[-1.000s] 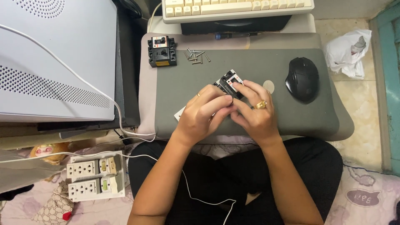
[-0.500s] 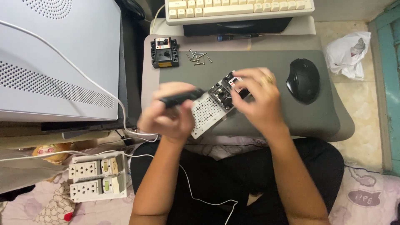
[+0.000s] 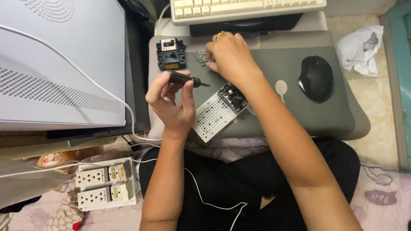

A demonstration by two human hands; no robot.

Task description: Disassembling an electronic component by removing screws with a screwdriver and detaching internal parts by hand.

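The left hand pinches a black screwdriver, its long axis level, tip pointing right, above the grey mat's left part. The right hand, fingers curled, reaches the screws near the far edge.

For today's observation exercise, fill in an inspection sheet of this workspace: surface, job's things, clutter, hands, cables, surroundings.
Surface: grey lap desk across the person's legs.
Job's things: perforated white board with a black part at its top end; black screwdriver; loose screws; black module.
Clutter: black mouse; white plastic bag.
Hands: left hand grips the screwdriver; right hand rests on the screws.
Cables: white cable; thin white wire.
Surroundings: keyboard; power strips.
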